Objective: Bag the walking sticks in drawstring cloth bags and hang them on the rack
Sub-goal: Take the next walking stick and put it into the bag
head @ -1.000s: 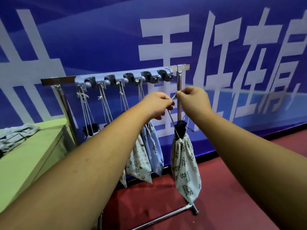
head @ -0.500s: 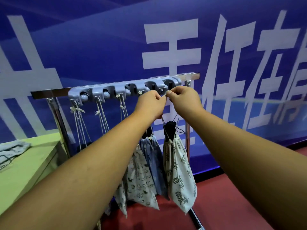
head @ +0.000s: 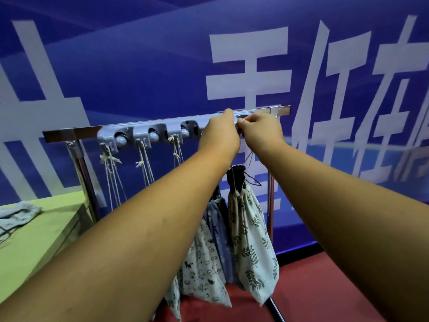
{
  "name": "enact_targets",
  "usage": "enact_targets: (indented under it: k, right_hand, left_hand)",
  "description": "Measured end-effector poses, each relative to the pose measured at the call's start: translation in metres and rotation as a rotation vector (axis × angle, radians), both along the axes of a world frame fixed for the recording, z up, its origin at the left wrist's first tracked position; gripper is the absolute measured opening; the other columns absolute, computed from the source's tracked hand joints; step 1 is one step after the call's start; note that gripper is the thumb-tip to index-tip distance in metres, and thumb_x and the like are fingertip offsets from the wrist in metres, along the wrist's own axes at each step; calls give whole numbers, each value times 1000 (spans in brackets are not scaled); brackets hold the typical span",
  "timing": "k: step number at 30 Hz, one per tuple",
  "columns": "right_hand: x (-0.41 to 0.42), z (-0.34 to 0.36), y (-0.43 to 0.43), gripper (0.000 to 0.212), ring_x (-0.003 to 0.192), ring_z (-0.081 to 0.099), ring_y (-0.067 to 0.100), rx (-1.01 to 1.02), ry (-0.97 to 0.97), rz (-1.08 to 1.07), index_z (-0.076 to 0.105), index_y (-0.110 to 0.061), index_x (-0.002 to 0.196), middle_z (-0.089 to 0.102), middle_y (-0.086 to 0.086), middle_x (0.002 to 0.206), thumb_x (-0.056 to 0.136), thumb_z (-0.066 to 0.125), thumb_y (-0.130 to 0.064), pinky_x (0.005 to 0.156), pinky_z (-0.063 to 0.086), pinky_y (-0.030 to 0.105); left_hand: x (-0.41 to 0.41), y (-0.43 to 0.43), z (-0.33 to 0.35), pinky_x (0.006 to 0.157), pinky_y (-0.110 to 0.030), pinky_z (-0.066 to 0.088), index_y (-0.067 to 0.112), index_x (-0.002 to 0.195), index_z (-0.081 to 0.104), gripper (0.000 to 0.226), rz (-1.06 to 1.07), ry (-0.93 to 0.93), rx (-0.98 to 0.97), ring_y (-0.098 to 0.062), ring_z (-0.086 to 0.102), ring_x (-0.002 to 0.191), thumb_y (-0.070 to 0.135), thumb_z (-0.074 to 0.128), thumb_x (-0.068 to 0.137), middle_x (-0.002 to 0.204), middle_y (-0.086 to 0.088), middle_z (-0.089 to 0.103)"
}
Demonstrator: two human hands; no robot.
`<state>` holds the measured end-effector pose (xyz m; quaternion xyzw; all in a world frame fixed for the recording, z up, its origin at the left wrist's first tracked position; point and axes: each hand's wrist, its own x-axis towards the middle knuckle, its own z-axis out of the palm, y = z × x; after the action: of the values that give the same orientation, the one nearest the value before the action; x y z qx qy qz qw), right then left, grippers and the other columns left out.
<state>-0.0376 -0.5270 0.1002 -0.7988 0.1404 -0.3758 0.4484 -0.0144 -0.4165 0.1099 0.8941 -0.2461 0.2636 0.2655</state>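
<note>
A leaf-print cloth bag (head: 251, 247) with a black stick handle (head: 236, 176) poking out of its mouth hangs from its drawstring. My left hand (head: 219, 133) and my right hand (head: 260, 130) both pinch that drawstring up at the right end of the grey hook strip (head: 148, 134) on the metal rack (head: 65, 134). The hook they touch is hidden behind my fingers. Other bagged sticks hang left of it: a blue bag (head: 219, 233) and an animal-print bag (head: 204, 273).
A green table (head: 44, 228) stands at the left with folded grey-blue cloth (head: 17, 216) on it. The rack's right post (head: 270, 205) runs down to a red floor (head: 308, 287). A blue banner wall (head: 139, 66) is close behind the rack.
Both hands have lifted the drawstring from below the bar up to the hook strip. The leaf-print bag has risen with them.
</note>
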Motion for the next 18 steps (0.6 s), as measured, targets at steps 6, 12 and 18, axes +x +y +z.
enact_targets:
  k: [6,12,18]
  right_hand:
    - [4,-4,-3,3,91,72,24,465,-22,186,68,-18,92,73,7,100,94,71,-17,91,64,46]
    - [-2,-8,-6,13,72,61,20,645,165,188,66,-3,104,60,7,73,109,56,-10,90,61,39]
    - [-13,-29,-10,11,79,67,23,393,189,156,75,-2,100,72,13,89,100,64,-6,80,64,45]
  left_hand:
    - [-1,-6,-4,52,-33,32,18,103,50,18,3,92,21,-29,54,82,2,48,96,102,-9,58]
    - [3,-2,-20,56,-36,39,17,101,54,19,1,104,18,-31,54,79,0,47,94,106,-11,58]
    - [-3,0,-26,57,-36,53,14,99,63,17,26,201,91,-32,68,79,0,53,95,95,-10,63]
